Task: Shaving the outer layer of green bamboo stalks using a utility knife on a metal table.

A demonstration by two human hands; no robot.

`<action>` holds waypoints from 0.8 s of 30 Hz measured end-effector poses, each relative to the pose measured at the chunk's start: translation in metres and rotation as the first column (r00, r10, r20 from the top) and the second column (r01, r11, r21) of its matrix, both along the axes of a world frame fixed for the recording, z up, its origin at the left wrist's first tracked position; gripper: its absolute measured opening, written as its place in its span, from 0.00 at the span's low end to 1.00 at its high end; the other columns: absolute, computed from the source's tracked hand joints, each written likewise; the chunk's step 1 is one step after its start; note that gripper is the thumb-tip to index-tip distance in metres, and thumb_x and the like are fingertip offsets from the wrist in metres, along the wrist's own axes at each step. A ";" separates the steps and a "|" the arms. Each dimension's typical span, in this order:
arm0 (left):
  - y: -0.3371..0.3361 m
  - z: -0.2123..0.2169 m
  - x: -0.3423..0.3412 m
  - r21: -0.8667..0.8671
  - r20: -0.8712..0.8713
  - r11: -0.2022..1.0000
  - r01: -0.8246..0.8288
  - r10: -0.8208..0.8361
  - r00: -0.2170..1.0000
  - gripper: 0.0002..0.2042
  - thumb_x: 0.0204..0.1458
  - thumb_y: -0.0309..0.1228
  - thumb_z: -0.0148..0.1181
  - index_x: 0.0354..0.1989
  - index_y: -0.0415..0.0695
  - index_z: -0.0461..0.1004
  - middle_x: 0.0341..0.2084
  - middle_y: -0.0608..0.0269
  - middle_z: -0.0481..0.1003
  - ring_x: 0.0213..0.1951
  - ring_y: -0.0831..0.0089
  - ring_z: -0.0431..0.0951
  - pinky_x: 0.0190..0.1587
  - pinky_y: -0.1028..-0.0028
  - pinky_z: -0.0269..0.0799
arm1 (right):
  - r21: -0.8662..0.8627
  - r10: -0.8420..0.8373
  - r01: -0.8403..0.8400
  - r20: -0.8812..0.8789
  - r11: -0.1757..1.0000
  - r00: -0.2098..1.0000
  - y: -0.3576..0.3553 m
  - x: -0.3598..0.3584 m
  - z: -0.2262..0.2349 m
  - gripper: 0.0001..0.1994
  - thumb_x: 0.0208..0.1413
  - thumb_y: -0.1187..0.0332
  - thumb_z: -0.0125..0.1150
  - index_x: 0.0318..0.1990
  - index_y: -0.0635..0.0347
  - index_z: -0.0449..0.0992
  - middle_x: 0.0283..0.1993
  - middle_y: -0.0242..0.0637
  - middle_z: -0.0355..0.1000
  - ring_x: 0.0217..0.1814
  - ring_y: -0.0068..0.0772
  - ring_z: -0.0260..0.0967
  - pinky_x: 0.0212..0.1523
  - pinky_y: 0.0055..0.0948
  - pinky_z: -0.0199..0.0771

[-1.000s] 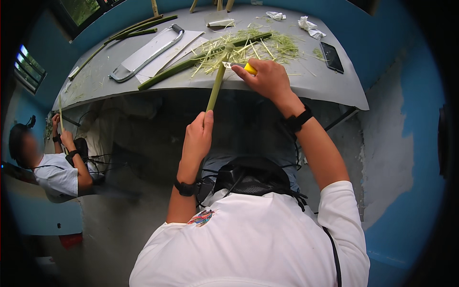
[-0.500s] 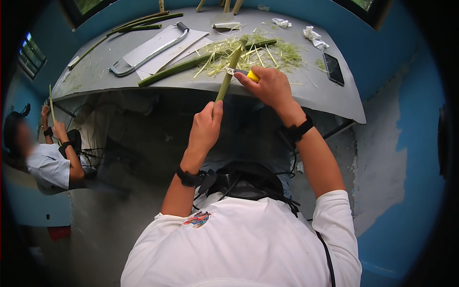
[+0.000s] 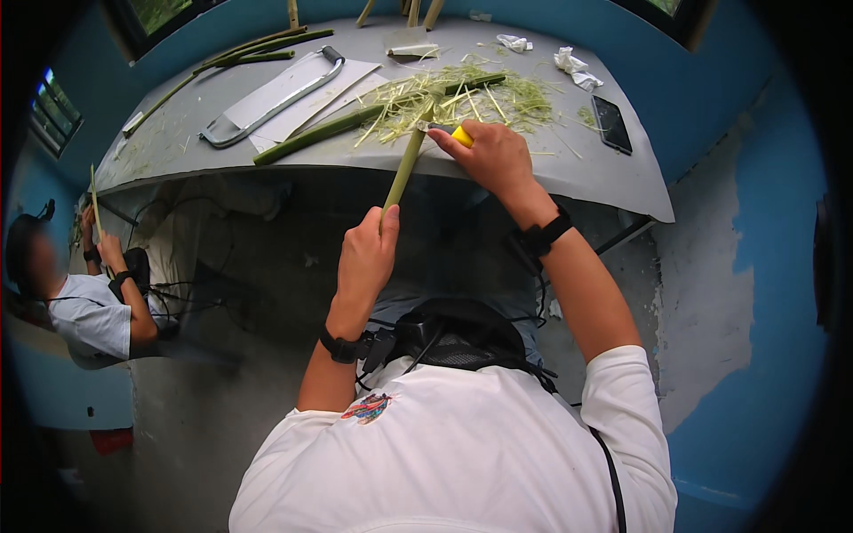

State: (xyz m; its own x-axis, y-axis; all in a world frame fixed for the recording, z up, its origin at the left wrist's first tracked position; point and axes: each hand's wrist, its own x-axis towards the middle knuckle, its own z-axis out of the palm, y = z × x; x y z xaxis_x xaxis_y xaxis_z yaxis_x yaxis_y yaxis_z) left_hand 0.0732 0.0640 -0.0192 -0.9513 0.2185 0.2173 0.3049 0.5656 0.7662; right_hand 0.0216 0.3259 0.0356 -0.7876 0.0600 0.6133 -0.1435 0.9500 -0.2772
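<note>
My left hand (image 3: 365, 258) is closed round the near end of a green bamboo stick (image 3: 406, 169), just off the table's front edge. The stick slants up and away, its far end over a heap of pale shavings (image 3: 524, 102). In my right hand (image 3: 496, 160) is a knife (image 3: 463, 136) with a yellow and dark handle. Its blade lies against the stick near the far end; the cutting edge is too small to make out. Behind the stick, a thicker bamboo pole (image 3: 320, 135) lies across the table, partly covered by shavings.
On the grey table (image 3: 191, 173) a bow saw (image 3: 275, 108) rests on white sheets (image 3: 351, 80), with thin bamboo poles (image 3: 258, 53) at the far left. A phone (image 3: 611, 124) and crumpled tissues (image 3: 576, 67) lie right. Another person (image 3: 98, 298) sits at the left holding a thin strip.
My left hand has drawn back toward me and a little left with the bamboo stick, whose far end is lower in view. My right hand and the knife have shifted slightly left.
</note>
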 end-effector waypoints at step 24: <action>-0.050 -0.011 -0.010 0.131 0.208 0.988 0.088 -0.114 0.972 0.29 0.80 0.54 0.48 0.35 0.37 0.70 0.20 0.60 0.67 0.25 0.69 0.67 0.32 0.62 0.68 | -0.038 -0.033 0.037 0.106 0.999 0.994 -0.031 -0.001 0.022 0.36 0.67 0.29 0.62 0.26 0.57 0.76 0.21 0.46 0.76 0.27 0.57 0.79 0.29 0.52 0.76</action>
